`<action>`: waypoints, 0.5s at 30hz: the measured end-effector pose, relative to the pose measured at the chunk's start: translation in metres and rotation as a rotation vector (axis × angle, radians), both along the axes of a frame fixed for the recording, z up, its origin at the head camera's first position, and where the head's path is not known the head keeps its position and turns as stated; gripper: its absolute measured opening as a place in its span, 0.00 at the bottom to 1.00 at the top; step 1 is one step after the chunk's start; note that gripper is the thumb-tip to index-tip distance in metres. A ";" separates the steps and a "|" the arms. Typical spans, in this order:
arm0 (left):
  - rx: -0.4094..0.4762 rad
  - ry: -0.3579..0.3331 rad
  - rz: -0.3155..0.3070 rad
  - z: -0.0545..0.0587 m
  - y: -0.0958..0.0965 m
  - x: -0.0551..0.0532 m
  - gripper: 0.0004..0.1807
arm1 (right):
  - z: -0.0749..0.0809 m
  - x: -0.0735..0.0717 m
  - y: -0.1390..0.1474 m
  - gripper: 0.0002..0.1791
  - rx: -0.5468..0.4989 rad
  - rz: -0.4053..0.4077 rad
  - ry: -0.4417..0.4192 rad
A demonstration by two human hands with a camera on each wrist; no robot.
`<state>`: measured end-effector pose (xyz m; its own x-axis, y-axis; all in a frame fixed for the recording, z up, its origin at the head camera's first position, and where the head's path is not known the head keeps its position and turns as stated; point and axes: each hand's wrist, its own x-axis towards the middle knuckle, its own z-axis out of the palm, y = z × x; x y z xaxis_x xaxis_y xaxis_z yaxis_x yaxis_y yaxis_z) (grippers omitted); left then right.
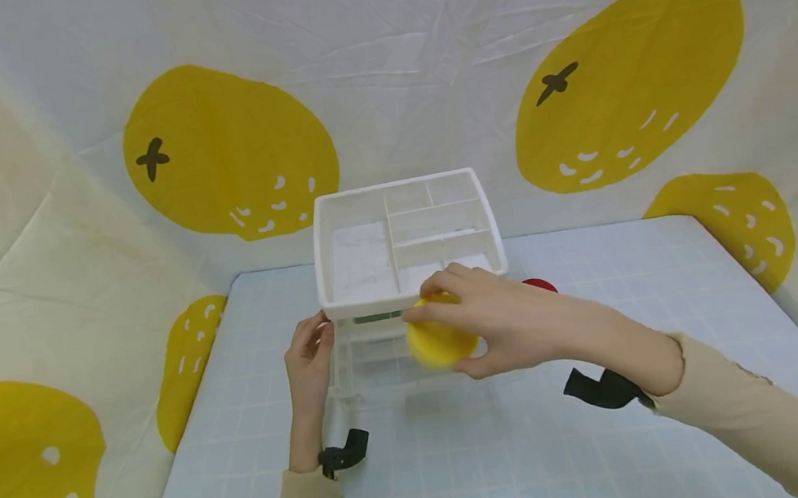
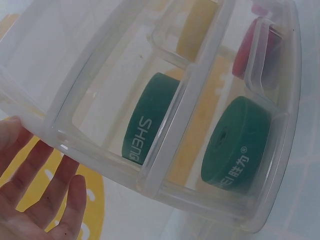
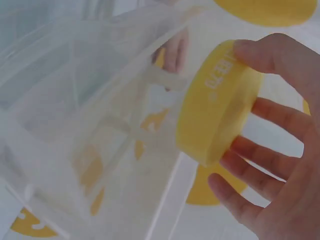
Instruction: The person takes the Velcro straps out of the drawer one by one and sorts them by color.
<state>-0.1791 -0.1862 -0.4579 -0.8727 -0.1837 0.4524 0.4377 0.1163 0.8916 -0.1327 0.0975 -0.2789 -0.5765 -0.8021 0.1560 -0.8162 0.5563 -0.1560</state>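
My right hand (image 1: 499, 316) holds a yellow roll of tape (image 3: 217, 105) in front of the clear plastic drawer unit (image 2: 165, 170). The thumb lies on one side of the roll and fingertips on the other; pale lettering runs along its rim. At the unit's upper left front corner, my left hand (image 1: 311, 362) touches the side with loosely extended fingers. Through the clear wall in the left wrist view, a green roll (image 2: 152, 117) shows in one drawer and another green roll (image 2: 237, 145) in the drawer below. A yellow roll (image 2: 197, 30) and a red roll (image 2: 245, 50) also show there.
A white divided tray (image 1: 363, 261) forms the top of the unit. Behind my right forearm, a red round thing (image 1: 539, 285) partly shows on the light checked tablecloth (image 1: 432, 475). A white curtain with yellow fruit prints (image 1: 420, 107) hangs close behind the table.
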 end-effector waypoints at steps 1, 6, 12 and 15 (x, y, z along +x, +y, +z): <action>0.001 -0.002 0.002 0.000 0.000 0.000 0.15 | -0.002 0.001 0.005 0.34 -0.019 -0.012 0.006; 0.009 -0.010 0.009 0.009 0.004 0.005 0.14 | -0.011 0.003 0.030 0.37 -0.117 -0.048 0.031; -0.017 -0.020 0.013 0.027 0.008 0.015 0.15 | -0.022 0.005 0.060 0.40 -0.190 -0.105 0.058; -0.009 -0.026 0.011 0.019 0.007 0.010 0.14 | -0.027 0.006 0.074 0.40 -0.216 -0.145 0.086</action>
<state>-0.1690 -0.1797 -0.4386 -0.8823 -0.1890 0.4311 0.4128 0.1292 0.9016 -0.1265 0.1713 -0.3057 -0.6601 -0.6550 0.3679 -0.7459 0.6294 -0.2178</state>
